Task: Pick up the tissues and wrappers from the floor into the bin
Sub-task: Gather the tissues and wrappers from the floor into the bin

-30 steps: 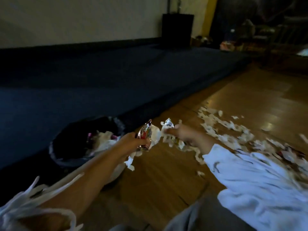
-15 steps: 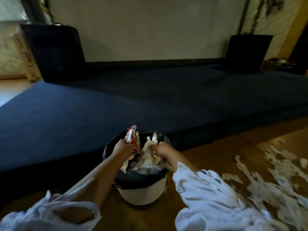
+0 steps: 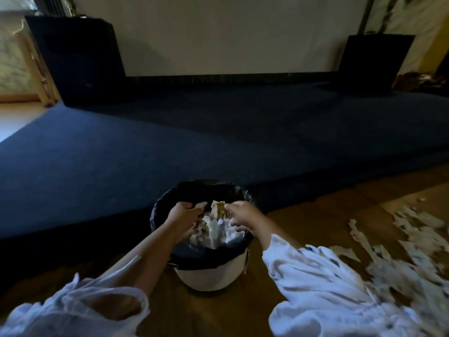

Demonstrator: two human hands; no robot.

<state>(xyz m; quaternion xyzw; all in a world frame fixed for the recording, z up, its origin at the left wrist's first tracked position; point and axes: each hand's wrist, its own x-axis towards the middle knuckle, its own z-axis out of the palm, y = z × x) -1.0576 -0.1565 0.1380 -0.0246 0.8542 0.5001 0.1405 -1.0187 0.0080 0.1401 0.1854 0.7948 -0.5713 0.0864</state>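
Your 2 hands hover apart over the bin. Your right hand pinches a crumpled wrapper; your left hand is curled, and I cannot tell its hold. Tissues litter the floor toward its right edge. They look light, soft and easily torn, so scoop up bunched handfuls.

I read the bin as smooth white plastic, lined with a thin, faintly shiny black bag. Inside it the tissues look like soft crumpled paper, and the wrapper at twelve o'clock among them glints like foil. The floor is glossy polished wood. At three o'clock from the bin lie matt paper scraps. The carpet at twelve o'clock is matt, rough blue cloth.
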